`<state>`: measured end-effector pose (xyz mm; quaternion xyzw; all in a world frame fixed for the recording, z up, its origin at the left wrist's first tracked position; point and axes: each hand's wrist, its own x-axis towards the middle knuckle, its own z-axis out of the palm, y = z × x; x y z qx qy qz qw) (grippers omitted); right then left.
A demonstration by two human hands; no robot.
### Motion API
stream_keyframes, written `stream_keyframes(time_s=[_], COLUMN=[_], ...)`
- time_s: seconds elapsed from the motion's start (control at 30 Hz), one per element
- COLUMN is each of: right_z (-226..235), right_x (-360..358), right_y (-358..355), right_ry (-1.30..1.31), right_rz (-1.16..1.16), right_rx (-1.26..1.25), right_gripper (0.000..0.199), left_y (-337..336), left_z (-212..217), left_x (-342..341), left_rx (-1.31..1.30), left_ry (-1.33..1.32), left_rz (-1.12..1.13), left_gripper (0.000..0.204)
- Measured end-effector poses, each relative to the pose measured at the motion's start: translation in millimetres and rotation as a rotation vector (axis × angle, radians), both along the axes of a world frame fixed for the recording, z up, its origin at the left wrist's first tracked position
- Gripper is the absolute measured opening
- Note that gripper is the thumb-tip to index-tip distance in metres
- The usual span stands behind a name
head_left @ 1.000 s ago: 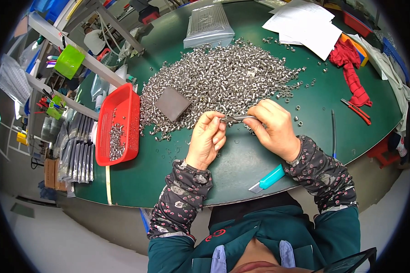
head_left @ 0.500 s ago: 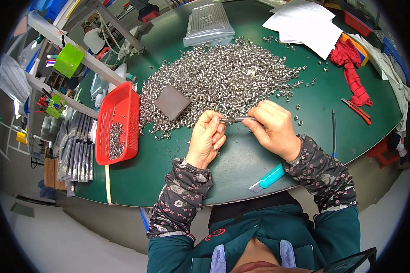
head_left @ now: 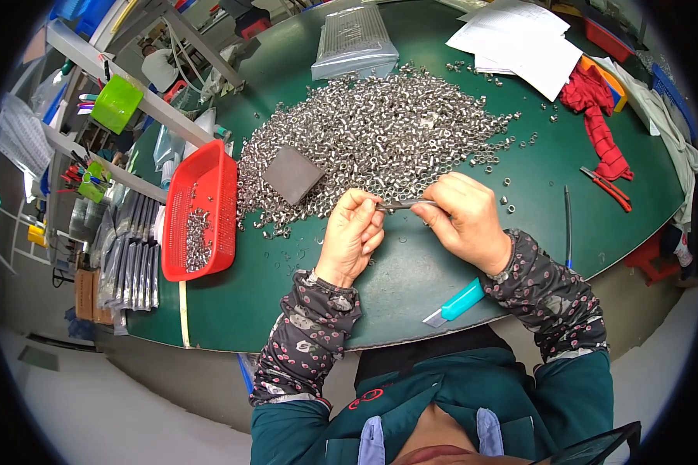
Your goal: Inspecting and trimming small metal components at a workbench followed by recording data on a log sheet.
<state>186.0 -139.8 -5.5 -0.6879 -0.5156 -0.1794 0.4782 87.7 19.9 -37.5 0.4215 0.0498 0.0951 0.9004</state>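
Observation:
My left hand (head_left: 349, 242) is closed in a pinch on a small metal piece, mostly hidden by the fingertips; it looks like one of the small metal rings from the pile. In my right hand (head_left: 471, 217) is a thin dark metal rod-like tool (head_left: 399, 206), gripped between thumb and fingers. Its tip meets the piece at my left fingertips. Both hands are above the table, just in front of a wide heap of small shiny metal rings (head_left: 388, 132). A dark grey square block (head_left: 293, 176) rests on the heap's left side.
Left of the heap stands a red plastic basket (head_left: 226, 205) with metal pieces inside. A turquoise utility knife (head_left: 461, 301) lies by the near edge. To the right are a dark rod (head_left: 568, 225), red-handled pliers (head_left: 614, 194) and red cloth (head_left: 601, 128). White papers (head_left: 520, 46) lie behind.
Both hands stay almost in place. The tool's surface near my left fingertips looks slightly different, as if it has turned a little.

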Motion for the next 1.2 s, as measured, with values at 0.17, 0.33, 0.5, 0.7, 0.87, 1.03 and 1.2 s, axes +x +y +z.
stream_keyframes(time_s=[0.17,0.33,0.5,0.7,0.87,1.03,1.2], right_z=[-1,-2,-2,-5,-9,-8,-11], right_x=[-2,-3,-5,-6,-5,-5,-4], right_y=[1,2,2,3,3,3,3], right_ry=[0.088,0.234,0.302,0.431,0.52,0.687,0.804], right_rz=[0.005,-0.017,-0.019,-0.009,0.016,0.065,0.077], right_rx=[0.015,0.002,-0.003,-0.006,0.026,-0.002,-0.013], right_gripper=[0.016,0.018,0.019,0.021,0.024,0.028,0.033], left_y=[-3,-5,-7,-7,-8,-9,-12], left_z=[0,0,1,1,2,3,5], left_x=[0,0,-1,0,-1,-1,1], left_rx=[0.044,0.103,0.156,0.21,0.231,0.257,0.268], left_ry=[-0.02,-0.054,-0.05,-0.047,-0.053,-0.073,-0.076], left_rz=[0.037,0.106,0.145,0.188,0.202,0.223,0.252], left_gripper=[0.009,0.008,0.01,0.01,0.01,0.008,0.007])
